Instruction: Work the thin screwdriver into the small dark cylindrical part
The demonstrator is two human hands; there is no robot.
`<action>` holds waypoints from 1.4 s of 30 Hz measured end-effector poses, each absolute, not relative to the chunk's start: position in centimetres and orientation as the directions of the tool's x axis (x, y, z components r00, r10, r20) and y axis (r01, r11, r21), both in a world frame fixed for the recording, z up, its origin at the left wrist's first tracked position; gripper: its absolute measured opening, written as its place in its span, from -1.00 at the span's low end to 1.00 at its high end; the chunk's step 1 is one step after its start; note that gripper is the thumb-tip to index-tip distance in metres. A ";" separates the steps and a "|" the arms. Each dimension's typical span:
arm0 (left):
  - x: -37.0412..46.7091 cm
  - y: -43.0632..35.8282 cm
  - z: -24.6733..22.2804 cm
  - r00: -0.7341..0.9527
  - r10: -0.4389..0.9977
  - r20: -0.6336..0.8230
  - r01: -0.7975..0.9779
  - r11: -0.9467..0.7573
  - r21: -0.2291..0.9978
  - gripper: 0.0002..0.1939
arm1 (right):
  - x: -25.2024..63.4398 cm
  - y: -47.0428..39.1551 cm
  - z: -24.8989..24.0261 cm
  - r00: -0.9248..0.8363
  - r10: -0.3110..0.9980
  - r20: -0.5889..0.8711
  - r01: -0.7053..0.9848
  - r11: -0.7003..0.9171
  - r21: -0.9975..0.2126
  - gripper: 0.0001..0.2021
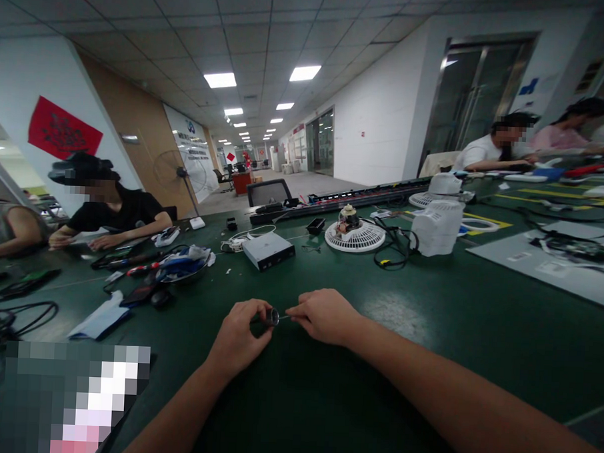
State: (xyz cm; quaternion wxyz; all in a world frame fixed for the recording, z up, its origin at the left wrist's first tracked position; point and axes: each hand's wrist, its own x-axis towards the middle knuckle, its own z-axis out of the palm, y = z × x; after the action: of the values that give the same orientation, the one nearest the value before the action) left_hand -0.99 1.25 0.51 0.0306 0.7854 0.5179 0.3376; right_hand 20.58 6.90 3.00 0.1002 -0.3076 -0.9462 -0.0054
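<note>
Thumb and fingers of my left hand (240, 337) are closed around a small dark metal cylinder (273, 317), its ring-shaped open end turned to the right. My right hand (325, 316) pinches a thin metal rod (284, 316), whose tip points left at the cylinder's open end. Whether the tip touches the cylinder or goes inside it, I cannot tell. The rest of the rod is hidden in my fingers. Both hands are held close together over the green table (284, 413).
Beyond my hands lie a silver disc drive (268, 250), a white fan grille with a motor (355, 235) and a white plastic housing (436, 227) with black cables. Tools and a blue cloth (180, 262) lie left. Other people (112, 208) work at the table on both sides.
</note>
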 end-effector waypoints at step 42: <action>-0.9 1.2 0.4 0.282 0.851 0.443 0.780 -0.472 0.410 -0.81 | 20.1 6.3 3.1 -0.728 0.669 0.152 0.648 0.743 -0.167 -0.74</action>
State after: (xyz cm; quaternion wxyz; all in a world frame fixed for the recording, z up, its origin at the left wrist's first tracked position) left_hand -0.87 1.22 0.39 0.0562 0.7986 0.5106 0.3135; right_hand 20.10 6.33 3.05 0.1016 -0.3546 -0.9281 0.0510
